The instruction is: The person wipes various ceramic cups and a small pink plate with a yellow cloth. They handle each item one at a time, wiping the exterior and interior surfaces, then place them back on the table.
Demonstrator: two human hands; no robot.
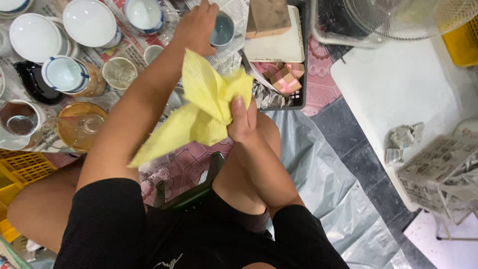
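My right hand (242,119) grips a crumpled yellow cloth (206,107), which hangs down to the left over my lap. My left hand (196,27) reaches far forward and rests on a small grey-blue cup (223,31) standing on newspaper. Whether its fingers close around the cup is hidden by the hand itself. I sit low with both knees bare, wearing black shorts.
Several white bowls (35,37), blue-rimmed cups (64,73) and glass dishes (79,124) crowd the newspaper at upper left. A yellow crate (20,169) sits at left. A tray with a brown block (269,17) and small gift boxes (284,79) lies ahead; a fan (398,17) and newspaper bundles (438,169) are at right.
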